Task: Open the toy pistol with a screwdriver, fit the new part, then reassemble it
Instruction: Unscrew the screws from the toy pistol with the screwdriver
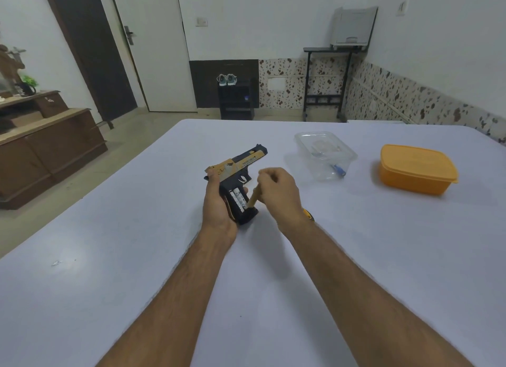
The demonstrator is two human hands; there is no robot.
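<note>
While left hand (217,202) grips toy pistol (237,172) (printing unreadable), right hand (276,194) fingers clamped on tan part (253,198).

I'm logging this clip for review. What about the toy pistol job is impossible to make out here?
Head view only:
- Screwdriver tip: hidden behind the right hand; only a yellow handle end shows.
- Grip cover screws on the black-and-gold toy pistol: too small, partly hidden by the left hand.
- Contents of the clear plastic box: blurred.
- Lidded orange tub: inside hidden.

Head view, forward and downward
</note>
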